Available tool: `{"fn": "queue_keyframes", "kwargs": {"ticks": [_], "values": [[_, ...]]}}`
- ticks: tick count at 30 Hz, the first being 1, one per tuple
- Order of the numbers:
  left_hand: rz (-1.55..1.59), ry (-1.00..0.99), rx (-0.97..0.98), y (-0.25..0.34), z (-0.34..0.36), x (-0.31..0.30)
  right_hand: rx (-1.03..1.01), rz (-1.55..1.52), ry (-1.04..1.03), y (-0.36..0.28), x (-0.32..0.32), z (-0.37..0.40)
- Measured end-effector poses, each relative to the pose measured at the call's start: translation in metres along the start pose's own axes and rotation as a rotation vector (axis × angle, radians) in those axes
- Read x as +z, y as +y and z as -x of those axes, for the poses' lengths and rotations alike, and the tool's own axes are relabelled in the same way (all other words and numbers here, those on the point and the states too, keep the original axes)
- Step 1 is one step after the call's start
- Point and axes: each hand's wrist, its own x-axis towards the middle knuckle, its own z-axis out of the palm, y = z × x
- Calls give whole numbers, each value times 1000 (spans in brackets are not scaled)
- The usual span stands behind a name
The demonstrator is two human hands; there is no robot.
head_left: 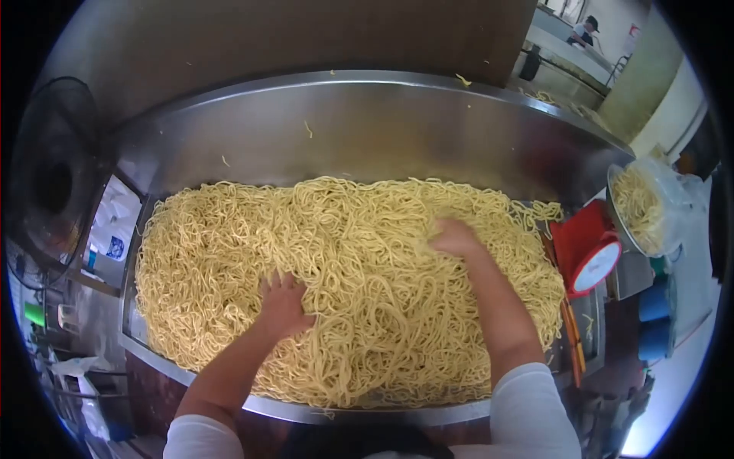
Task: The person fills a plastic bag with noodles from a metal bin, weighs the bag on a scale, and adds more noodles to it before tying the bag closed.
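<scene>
A broad heap of yellow noodles [367, 283] covers most of a shallow metal tray [451, 413] in front of me. My left hand [284, 307] rests on the noodles left of the middle, palm down, with fingers apart and the thumb pointing right. Farther out and to the right, my right hand [456, 237] touches the heap. Its fingers are blurred and partly hidden, so their grip on any strands cannot be made out.
A red scale [582, 249] stands right of the heap, with a bowl of noodles [636, 208] beside it. Wooden sticks [573, 344] lie at the tray's right side. A metal backsplash [367, 130] rises behind, a fan [57, 180] stands left, and a person [585, 32] is far off.
</scene>
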Motion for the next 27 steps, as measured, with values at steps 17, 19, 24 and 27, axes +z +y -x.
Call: {"fn": "queue_keyframes", "kwargs": {"ticks": [17, 19, 24, 27], "values": [[-340, -117, -49, 3, -43, 30, 236, 288, -176, -7, 56, 17], [-129, 125, 68, 12, -11, 45, 114, 436, 41, -16, 59, -2], [-54, 50, 38, 4, -19, 41, 152, 368, -98, -56, 43, 41], [-66, 44, 29, -2, -35, 42, 14, 258, -112, -48, 64, 120]]}}
